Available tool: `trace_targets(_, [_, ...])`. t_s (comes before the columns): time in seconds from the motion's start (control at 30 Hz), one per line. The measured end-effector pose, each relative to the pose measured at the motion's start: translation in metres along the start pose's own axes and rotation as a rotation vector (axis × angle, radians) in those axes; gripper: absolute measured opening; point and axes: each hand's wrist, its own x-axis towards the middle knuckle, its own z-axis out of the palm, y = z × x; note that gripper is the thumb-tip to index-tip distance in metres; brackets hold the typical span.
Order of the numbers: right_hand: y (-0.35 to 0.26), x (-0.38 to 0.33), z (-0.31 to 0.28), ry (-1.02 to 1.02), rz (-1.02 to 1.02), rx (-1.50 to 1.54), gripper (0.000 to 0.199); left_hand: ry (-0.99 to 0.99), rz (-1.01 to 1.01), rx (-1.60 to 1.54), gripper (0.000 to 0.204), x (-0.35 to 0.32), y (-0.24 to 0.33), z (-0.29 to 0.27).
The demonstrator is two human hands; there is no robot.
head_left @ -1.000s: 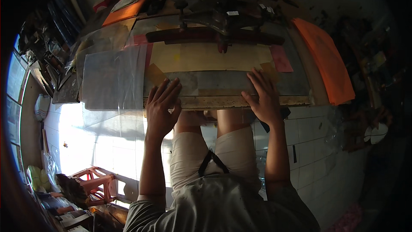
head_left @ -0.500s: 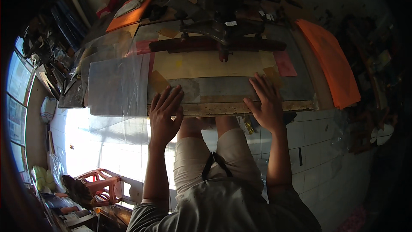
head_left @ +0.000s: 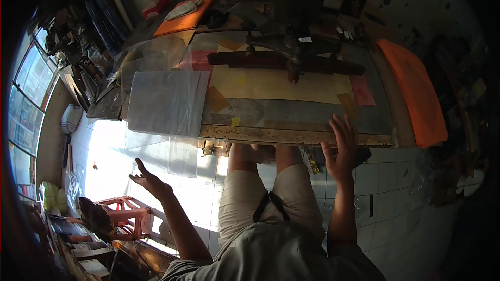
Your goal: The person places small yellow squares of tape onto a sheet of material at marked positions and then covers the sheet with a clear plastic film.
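My left hand [head_left: 149, 181] hangs in the air left of my legs, holding nothing, its fingers apart. Nearest to it are clear plastic sheets [head_left: 165, 101], which lie at the table's left front and droop past the edge. My right hand [head_left: 341, 148] is raised at the table's front edge [head_left: 291, 137], fingers spread and nothing in them; I cannot tell whether it touches the edge. Between the hands lies the worktop, with a pale yellow sheet [head_left: 281, 86] under a dark machine's long horizontal bar [head_left: 250, 61]. A small yellow piece [head_left: 235, 122] lies near the front edge.
Orange sheets [head_left: 416, 96] are stacked along the table's right side; another orange sheet [head_left: 179, 21] with a grey cloth [head_left: 183, 9] lies far left. A reddish plastic stool [head_left: 125, 213] stands on the floor at lower left. Windows [head_left: 34, 80] line the left wall.
My left hand has left the worktop and swung down and left, off the table. The right hand has drawn back toward the front edge. The small yellow piece now shows where the left hand was.
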Motion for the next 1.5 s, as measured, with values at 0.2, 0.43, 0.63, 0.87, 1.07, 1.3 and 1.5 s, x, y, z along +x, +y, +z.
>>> trace_targets(0.2, [0.002,-0.015,0.001,0.052,0.004,0.13,0.067,-0.672,0.013,-0.356,0.068,-0.033,-0.013,0.002])
trace_targets(0.43, [0.034,-0.049,-0.006,0.099,0.028,0.092,0.07,-0.571,0.175,-0.328,0.074,-0.067,0.091,0.002])
trace_targets(0.63, [0.046,-0.057,0.013,0.135,0.01,-0.057,0.074,-0.562,0.342,-0.333,0.081,-0.04,0.127,0.013])
trace_targets(0.87, [0.041,-0.055,0.014,0.128,0.012,-0.044,0.076,-0.284,0.309,-0.232,0.049,0.029,0.084,0.051])
trace_targets(1.07, [0.042,-0.056,0.015,0.117,0.019,-0.042,0.076,-0.085,0.071,-0.264,0.098,-0.018,0.023,0.075])
trace_targets(1.3, [0.042,-0.056,0.012,0.135,0.0,-0.065,0.074,-0.199,-0.042,-0.34,0.059,-0.025,0.032,0.083])
trace_targets(1.5, [0.039,-0.055,0.015,0.155,-0.01,-0.102,0.073,-0.34,0.245,-0.527,0.054,-0.034,0.091,0.086])
